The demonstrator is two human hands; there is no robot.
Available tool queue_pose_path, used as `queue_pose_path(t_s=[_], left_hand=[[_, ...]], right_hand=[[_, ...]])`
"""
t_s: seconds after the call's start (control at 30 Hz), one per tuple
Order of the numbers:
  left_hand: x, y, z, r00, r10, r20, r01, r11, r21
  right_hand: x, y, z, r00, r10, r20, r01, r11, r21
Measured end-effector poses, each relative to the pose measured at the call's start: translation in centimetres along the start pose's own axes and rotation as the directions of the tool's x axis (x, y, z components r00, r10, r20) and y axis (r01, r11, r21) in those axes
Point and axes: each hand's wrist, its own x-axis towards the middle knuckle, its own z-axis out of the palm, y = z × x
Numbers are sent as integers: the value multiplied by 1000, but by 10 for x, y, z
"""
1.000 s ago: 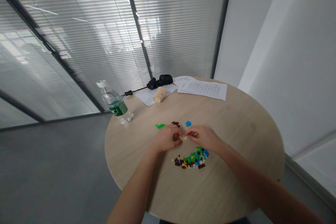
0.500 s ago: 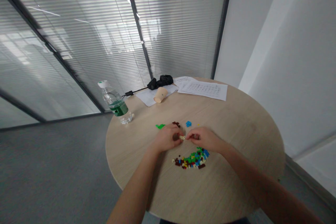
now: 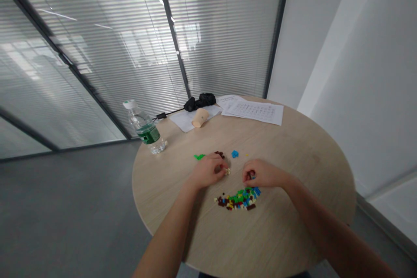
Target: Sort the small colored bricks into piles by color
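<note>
My left hand [image 3: 210, 168] rests on the table with its thumb and forefinger curled at a small cluster of cream toy bricks [image 3: 228, 172]. Close by its knuckles lie dark brown bricks [image 3: 220, 154], and bright green ones [image 3: 199, 156] are further left. My right hand [image 3: 263, 173] hovers at the right end of a curved pile of mixed toy bricks [image 3: 239, 198]. Its fingers are bent together, and whatever may be between them is too small to make out. Blue bricks [image 3: 235, 154] sit together beyond both hands, with a tiny yellow piece [image 3: 246, 154] beside them.
The round wooden table [image 3: 293, 226] carries a water bottle [image 3: 148, 130] at its left edge. Toward the back are a paper cup [image 3: 200, 117] on its side, a black bundle with a cable [image 3: 203, 101], and printed sheets [image 3: 254, 110]. Blinds and a wall stand behind.
My right hand has moved right and a little nearer, away from the cream bricks to the right end of the mixed pile. My left hand stays at the cream bricks.
</note>
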Motion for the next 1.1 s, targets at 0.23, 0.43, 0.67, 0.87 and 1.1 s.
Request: queue_pose_path(t_s=[0.23,0.43,0.67,0.87,1.1], left_hand=[[0,0,1,1000,-10,-16,10,1000,-9],[2,3,4,996,-7,-87,-7,988,-155],[6,13,11,974,-36,-224,-22,968,-249],[6,17,11,966,-10,-260,-49,974,-220],[7,14,10,963,-14,-268,-41,979,-200]], right_hand=[[1,-1,2,999,-16,-29,14,998,-55],[3,-9,0,985,-49,-166,46,999,-19],[13,-13,11,953,71,-293,42,931,364],[20,-5,19,942,141,-306,56,830,555],[20,-3,19,935,188,-300,24,812,583]])
